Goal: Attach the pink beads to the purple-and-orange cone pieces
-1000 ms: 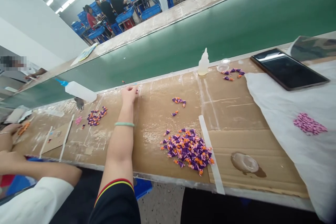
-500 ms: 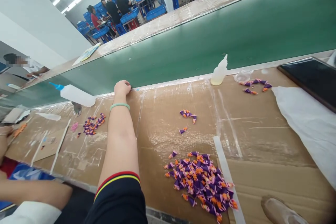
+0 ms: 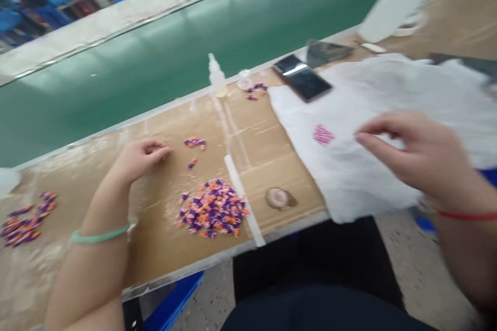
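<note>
My left hand (image 3: pixel 137 158) rests on the cardboard-covered table (image 3: pixel 267 145), fingers curled in a pinch; what they hold is too blurred to name. It lies just left of a few loose purple and orange pieces (image 3: pixel 194 143) and behind the large pile of such pieces (image 3: pixel 212 209). My right hand (image 3: pixel 415 152) hovers over a white sheet (image 3: pixel 349 181), fingers loosely apart and holding nothing. A small pink heap (image 3: pixel 323 134) lies on the sheet to its left.
A green conveyor belt (image 3: pixel 155 51) runs along the far side. A small glue bottle (image 3: pixel 216 75), a clear dish (image 3: pixel 244 80), a phone (image 3: pixel 303 76), a round blob (image 3: pixel 277 197), a white strip (image 3: pixel 244 199) and another pile of pieces (image 3: pixel 23 217) lie on the table.
The view swung right and down. My left hand drew back from the table's far edge toward the loose pieces. My right hand came into view over the white sheet.
</note>
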A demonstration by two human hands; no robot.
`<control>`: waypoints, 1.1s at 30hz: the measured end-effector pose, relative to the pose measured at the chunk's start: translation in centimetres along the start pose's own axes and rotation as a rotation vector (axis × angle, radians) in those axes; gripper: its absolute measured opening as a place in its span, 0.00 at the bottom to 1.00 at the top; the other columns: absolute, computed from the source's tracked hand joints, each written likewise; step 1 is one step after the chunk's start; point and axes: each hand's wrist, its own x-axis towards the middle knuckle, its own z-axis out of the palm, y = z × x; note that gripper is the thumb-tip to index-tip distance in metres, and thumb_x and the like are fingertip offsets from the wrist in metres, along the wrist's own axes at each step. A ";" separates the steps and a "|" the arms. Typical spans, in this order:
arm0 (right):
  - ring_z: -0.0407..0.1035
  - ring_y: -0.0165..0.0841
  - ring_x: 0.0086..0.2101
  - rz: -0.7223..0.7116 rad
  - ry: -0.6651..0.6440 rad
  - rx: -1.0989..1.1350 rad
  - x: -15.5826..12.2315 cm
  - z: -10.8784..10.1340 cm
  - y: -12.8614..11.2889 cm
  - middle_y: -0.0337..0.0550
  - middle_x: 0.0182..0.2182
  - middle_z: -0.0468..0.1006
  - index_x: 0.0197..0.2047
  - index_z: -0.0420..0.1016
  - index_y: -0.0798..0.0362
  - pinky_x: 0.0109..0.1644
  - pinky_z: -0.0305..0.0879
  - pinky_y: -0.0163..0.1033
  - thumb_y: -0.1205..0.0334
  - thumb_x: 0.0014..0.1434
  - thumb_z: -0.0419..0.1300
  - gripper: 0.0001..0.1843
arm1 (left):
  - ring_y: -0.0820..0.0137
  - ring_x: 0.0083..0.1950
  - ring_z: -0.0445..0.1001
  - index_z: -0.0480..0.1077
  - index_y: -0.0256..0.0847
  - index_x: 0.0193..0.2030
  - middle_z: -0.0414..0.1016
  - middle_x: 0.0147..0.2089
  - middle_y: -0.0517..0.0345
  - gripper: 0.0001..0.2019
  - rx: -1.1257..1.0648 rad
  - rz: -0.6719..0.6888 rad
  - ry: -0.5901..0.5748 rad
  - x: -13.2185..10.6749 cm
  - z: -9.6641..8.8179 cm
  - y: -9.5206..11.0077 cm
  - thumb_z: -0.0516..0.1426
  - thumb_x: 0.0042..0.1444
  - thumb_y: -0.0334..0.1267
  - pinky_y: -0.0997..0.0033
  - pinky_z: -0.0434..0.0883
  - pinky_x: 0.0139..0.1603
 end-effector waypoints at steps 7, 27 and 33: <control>0.69 0.41 0.37 -0.135 -0.116 0.168 2.2 1.8 0.3 0.45 0.33 0.78 0.32 0.75 0.50 0.48 0.63 0.49 0.63 0.58 0.59 0.04 | 0.72 0.28 0.70 0.77 0.44 0.36 0.73 0.21 0.67 0.19 -0.345 -0.163 0.212 -2.8 0.4 3.0 0.66 0.39 0.52 0.74 0.64 0.30; 0.62 0.44 0.37 -0.386 -0.081 -0.051 3.4 6.6 1.1 0.53 0.31 0.73 0.27 0.70 0.52 0.43 0.60 0.50 0.67 0.59 0.55 0.09 | 0.78 0.21 0.66 0.74 0.38 0.25 0.71 0.21 0.61 0.17 -1.071 0.007 0.183 -22.2 12.3 6.5 0.69 0.51 0.49 0.80 0.65 0.24; 0.60 0.41 0.37 -0.341 -0.052 0.245 2.6 5.6 0.0 0.48 0.29 0.68 0.28 0.63 0.50 0.47 0.57 0.51 0.64 0.61 0.57 0.10 | 0.80 0.21 0.66 0.73 0.38 0.25 0.71 0.21 0.63 0.17 -1.219 -0.009 0.258 -22.6 14.3 9.3 0.69 0.52 0.49 0.83 0.65 0.24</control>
